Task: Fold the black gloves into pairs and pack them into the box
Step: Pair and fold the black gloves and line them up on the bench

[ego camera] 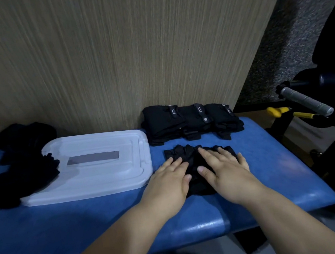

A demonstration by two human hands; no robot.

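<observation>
A pair of black gloves (189, 155) lies flat on the blue padded bench (272, 166), fingers pointing away from me. My left hand (169, 181) presses on its left side with straight fingers. My right hand (224, 168) presses flat on its right side. Behind them, against the wall, sits a row of folded black gloves (191, 121) with white lettering on the straps. A heap of loose black gloves (19, 166) lies at the far left. The white box lid (95, 167) with a grey label lies between the heap and my hands; the box under it is hidden.
A wood-grain wall panel (112, 59) rises right behind the bench. Beyond the bench's right end stand a grey-gripped handle (307, 101), yellow-handled tools (280, 110) and dark equipment on a speckled floor.
</observation>
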